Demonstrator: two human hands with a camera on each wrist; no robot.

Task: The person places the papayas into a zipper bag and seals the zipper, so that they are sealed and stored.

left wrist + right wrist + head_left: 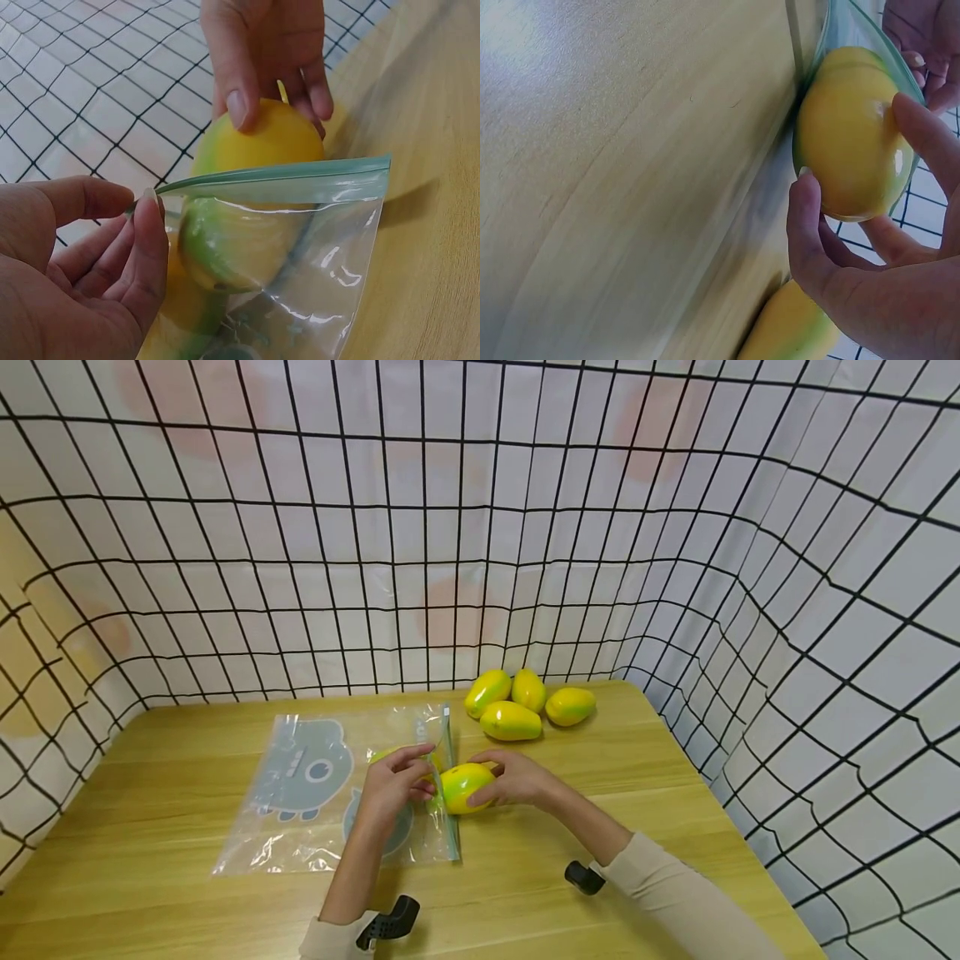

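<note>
At the mouth of the zip bag (300, 843), with mango (461, 787) partway in

Left: pinching the green lip (453, 843) with left hand (393, 785); another mango (187, 322) inside. Centre: gripping the mango's outer end with right hand (517, 779), the nearer; aiming long axis leftward, into the bag. Right, farther back: four loose mangoes (510, 721). Beneath, wood-grain table (637, 777); behind, black grid (424, 508) over pale cloth (408, 535).

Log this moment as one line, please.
left hand: pinches green bag rim | right hand: holds mango partway in bag | inside bag: another mango | outside: four loose mangoes
</note>
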